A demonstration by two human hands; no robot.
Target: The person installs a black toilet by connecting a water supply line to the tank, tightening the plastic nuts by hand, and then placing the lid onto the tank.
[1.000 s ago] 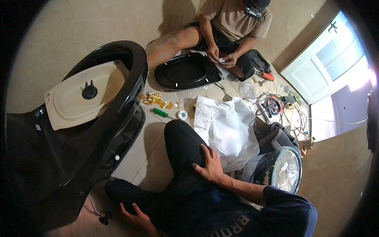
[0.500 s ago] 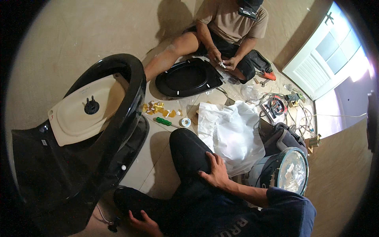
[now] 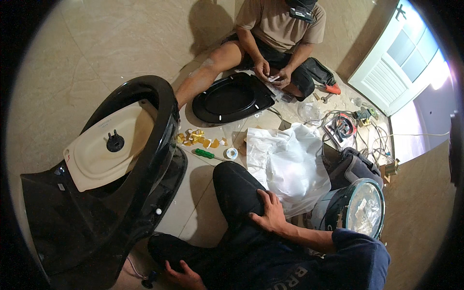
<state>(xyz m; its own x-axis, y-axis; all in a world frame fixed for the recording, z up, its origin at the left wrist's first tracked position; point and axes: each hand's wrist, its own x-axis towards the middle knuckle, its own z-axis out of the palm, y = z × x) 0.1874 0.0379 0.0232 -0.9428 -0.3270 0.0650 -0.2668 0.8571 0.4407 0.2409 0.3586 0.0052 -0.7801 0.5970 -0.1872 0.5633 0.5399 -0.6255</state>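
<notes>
My right hand [image 3: 270, 213] rests on my bent right knee, fingers spread and nothing in them. My left hand [image 3: 186, 278] lies on my other leg, low in the picture, its fingers apart and bare. To my left is a glossy black toilet [image 3: 166, 116] with a cream tank lid [image 3: 79, 169] lying across its opening. A black round fitting with prongs [image 3: 115, 142] sits on that lid. Opposite me, a seated person in a tan shirt [image 3: 278, 29] fingers a small white piece [image 3: 273, 78] beside a black toilet seat [image 3: 227, 99].
A green-handled screwdriver [image 3: 205, 153], a tape roll [image 3: 231, 153] and yellow scraps [image 3: 195, 136] lie on the tiles. White foam sheeting [image 3: 290, 164] spreads before my knee. At right stand a bucket of rubbish [image 3: 333, 208], a grey bag [image 3: 360, 169], tangled cables [image 3: 374, 137] and a white door [image 3: 394, 67].
The whole view has shifted slightly, with the toilet appearing lower and further right. Both my hands keep their places on my legs. The other person still handles the small white piece.
</notes>
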